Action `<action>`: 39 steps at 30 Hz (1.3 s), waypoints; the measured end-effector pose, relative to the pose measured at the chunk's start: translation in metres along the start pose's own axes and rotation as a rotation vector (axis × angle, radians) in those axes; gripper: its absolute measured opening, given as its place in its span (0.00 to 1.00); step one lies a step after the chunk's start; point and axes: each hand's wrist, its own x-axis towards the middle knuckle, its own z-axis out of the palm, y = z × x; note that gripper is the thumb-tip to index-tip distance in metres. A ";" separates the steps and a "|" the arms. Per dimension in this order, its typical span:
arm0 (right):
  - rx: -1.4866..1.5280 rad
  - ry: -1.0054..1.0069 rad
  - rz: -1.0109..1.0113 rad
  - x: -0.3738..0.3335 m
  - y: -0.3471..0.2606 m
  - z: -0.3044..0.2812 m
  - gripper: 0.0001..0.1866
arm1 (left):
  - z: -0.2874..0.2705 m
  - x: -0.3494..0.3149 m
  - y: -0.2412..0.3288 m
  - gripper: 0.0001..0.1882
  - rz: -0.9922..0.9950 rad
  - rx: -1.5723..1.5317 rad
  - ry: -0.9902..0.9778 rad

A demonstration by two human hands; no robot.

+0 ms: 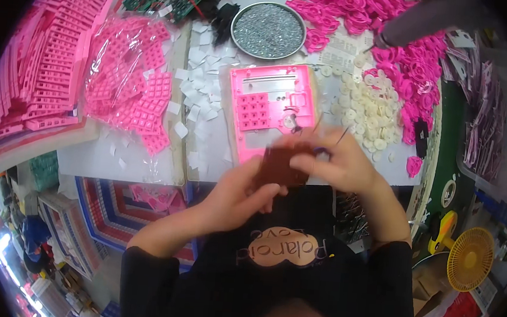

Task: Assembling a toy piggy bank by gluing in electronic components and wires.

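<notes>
Both my hands meet over the near edge of the white table, holding a small dark brown circuit board (280,165) with thin wires sticking up from it. My left hand (240,194) grips the board's lower left side from below. My right hand (335,160) pinches its right edge and the wires. Just beyond the hands lies a pink plastic housing (269,107) with a keypad grid and a rectangular window, flat on the table. The board's underside is hidden by my fingers.
A round metal dish of screws (268,30) stands at the back. Pink keypad pieces in a clear bag (130,80) and stacked pink frames (47,53) lie left. White round discs (367,111) and pink ring parts (412,70) lie right. Another person's grey sleeve (431,17) reaches in top right. A yellow fan (470,259) sits low right.
</notes>
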 end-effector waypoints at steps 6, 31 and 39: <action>-0.170 0.066 -0.016 0.068 0.014 -0.008 0.18 | -0.009 -0.012 -0.017 0.31 -0.186 -0.521 0.091; -1.146 0.250 -0.429 0.052 0.040 0.027 0.27 | -0.038 0.024 0.005 0.30 0.457 1.451 0.339; -1.344 -0.004 -0.202 0.049 0.014 0.039 0.27 | -0.041 0.027 0.006 0.29 0.434 1.447 0.322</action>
